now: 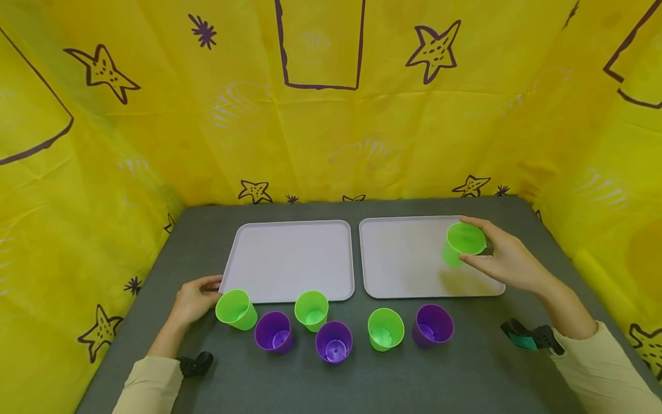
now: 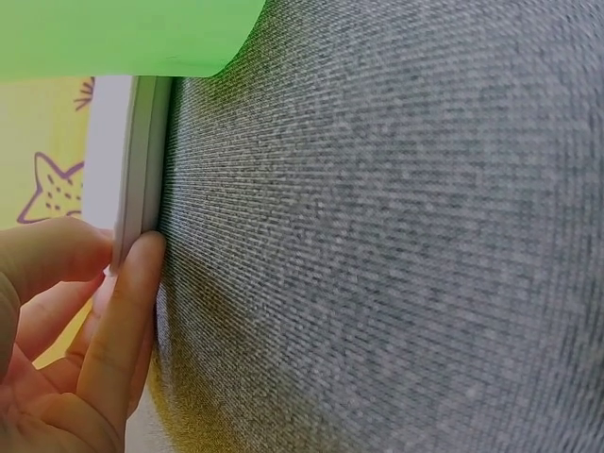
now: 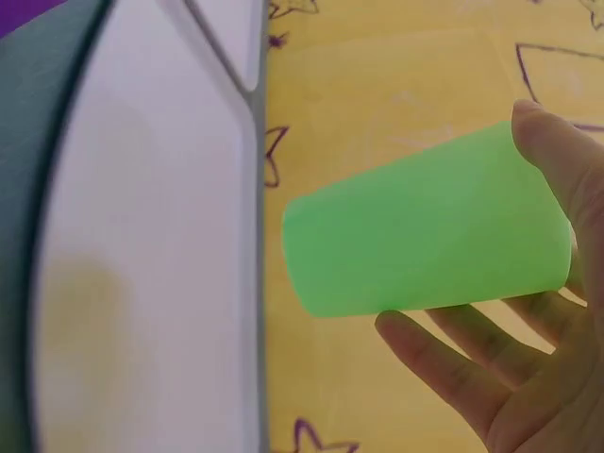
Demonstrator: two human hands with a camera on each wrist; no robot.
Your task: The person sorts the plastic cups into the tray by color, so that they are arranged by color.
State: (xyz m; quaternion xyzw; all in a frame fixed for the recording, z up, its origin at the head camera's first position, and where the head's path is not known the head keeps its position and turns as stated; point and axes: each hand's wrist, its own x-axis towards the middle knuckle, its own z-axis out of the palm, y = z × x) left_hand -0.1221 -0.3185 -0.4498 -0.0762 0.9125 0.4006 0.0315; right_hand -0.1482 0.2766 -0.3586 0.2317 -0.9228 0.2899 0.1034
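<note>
The green cups (image 3: 425, 231) look like thin, smooth plastic, satin rather than glossy and faintly translucent; the purple cups (image 1: 334, 342) seem the same plastic, with brighter glints inside their bottoms. The left tray (image 1: 295, 259) and right tray (image 1: 403, 256) appear to be smooth, matt plastic. The desk (image 2: 396, 236) has a matt, coarsely woven cloth surface. The backdrop (image 1: 310, 144) is softly shiny, creased sheeting, cloth or plastic; the sleeves (image 1: 150, 382) are matt cloth.

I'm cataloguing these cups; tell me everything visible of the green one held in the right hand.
The green cup looks like smooth, slightly translucent plastic, tapering from a wide open rim to a narrower base. The right hand grips it between thumb and fingers, base down, roughly upright, above the right tray, clear of its surface.
</note>
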